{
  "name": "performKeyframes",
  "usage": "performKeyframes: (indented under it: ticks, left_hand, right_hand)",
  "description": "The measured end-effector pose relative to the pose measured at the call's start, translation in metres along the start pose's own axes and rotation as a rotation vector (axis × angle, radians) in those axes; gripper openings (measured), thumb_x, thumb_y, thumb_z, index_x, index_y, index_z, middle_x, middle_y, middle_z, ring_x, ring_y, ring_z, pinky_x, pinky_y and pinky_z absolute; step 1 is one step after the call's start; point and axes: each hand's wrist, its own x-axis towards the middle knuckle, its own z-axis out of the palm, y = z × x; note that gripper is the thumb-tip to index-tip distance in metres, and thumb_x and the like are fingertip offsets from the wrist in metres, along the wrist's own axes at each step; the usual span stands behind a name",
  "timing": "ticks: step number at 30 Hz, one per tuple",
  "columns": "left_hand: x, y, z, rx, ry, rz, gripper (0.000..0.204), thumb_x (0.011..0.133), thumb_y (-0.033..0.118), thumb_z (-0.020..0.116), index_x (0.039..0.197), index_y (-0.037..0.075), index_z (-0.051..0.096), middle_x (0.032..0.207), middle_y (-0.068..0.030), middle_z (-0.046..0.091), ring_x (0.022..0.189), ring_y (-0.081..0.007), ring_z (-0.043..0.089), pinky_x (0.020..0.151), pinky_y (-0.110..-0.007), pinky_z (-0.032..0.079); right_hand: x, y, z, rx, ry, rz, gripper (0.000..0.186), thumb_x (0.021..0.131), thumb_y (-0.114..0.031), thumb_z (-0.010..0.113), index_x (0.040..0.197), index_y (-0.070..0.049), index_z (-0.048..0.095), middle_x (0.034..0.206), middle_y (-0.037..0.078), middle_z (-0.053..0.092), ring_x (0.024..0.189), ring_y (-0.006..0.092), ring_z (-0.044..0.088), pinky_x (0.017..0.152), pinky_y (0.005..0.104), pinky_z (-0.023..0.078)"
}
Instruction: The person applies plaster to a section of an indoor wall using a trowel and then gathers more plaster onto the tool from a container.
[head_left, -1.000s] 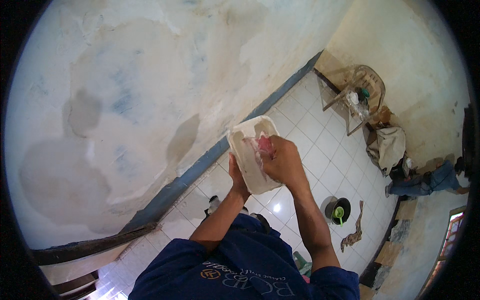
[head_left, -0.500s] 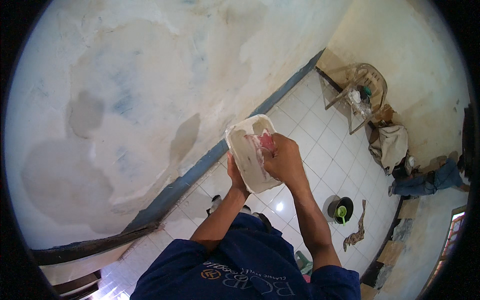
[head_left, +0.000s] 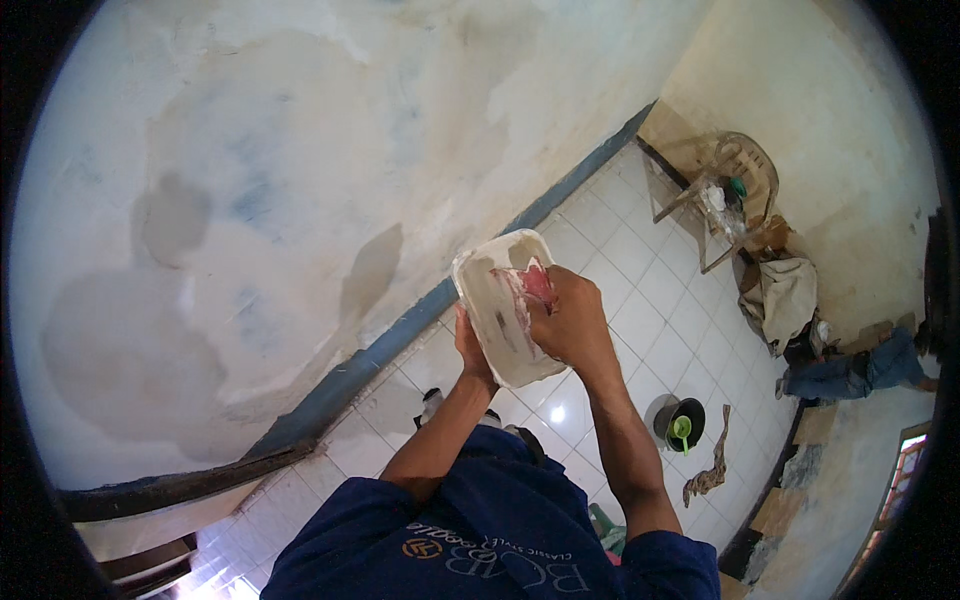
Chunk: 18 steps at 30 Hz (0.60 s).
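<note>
My left hand is closed on the side of an off-white rectangular tray, which is smeared with pale paste and tilted above the floor. My right hand grips a flat red scraper inside the tray; white paste coats part of the scraper, and my fingers hide some of it.
A stained wall fills the left side, above tiled floor. A chair with items, a beige cloth, a black bucket with a green dipper and a twisted rag lie rightward. Someone in jeans is at far right.
My right hand and the scraper have shifted slightly within the tray, where a dark streak now shows more. The tray stays in my left hand; little else differs.
</note>
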Motion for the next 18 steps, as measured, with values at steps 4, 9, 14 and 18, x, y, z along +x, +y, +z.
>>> performKeyframes:
  ticks: [4,9,14,18]
  left_hand:
    - [0.003,0.000,-0.006,-0.021,-0.039,0.009,0.079,0.084,0.068,0.035,0.140,0.012,0.033,0.139,-0.0147,0.039,0.125,-0.0349,0.041,0.105,-0.049,0.034]
    - [0.002,0.001,-0.005,0.031,0.003,0.026,0.079,0.084,0.067,0.035,0.140,0.012,0.032,0.139,-0.0146,0.039,0.125,-0.0344,0.041,0.104,-0.050,0.034]
    - [-0.002,0.005,0.000,0.051,0.024,0.013,0.081,0.083,0.070,0.033,0.141,0.012,0.031,0.140,-0.0145,0.038,0.126,-0.0346,0.039,0.105,-0.051,0.033]
    - [0.001,0.004,0.000,0.007,0.037,0.022,0.082,0.083,0.070,0.033,0.141,0.012,0.032,0.139,-0.0145,0.039,0.125,-0.0345,0.040,0.105,-0.051,0.033]
  right_hand:
    - [-0.005,-0.004,0.003,0.073,0.004,-0.045,0.014,0.067,-0.007,0.060,0.074,0.004,0.055,0.070,0.024,0.057,0.066,0.0406,0.057,0.059,0.0412,0.044]
    - [-0.002,-0.009,-0.003,0.031,-0.036,0.027,0.015,0.067,-0.007,0.061,0.074,0.004,0.055,0.068,0.024,0.056,0.065,0.0404,0.057,0.059,0.0416,0.044]
    - [0.000,-0.009,0.000,0.005,0.000,-0.070,0.014,0.068,-0.007,0.062,0.074,0.004,0.055,0.067,0.024,0.056,0.064,0.0396,0.057,0.058,0.0412,0.044]
    - [-0.004,-0.010,0.003,0.097,-0.033,-0.079,0.014,0.069,-0.007,0.063,0.073,0.004,0.055,0.068,0.023,0.056,0.064,0.0397,0.057,0.057,0.0411,0.043]
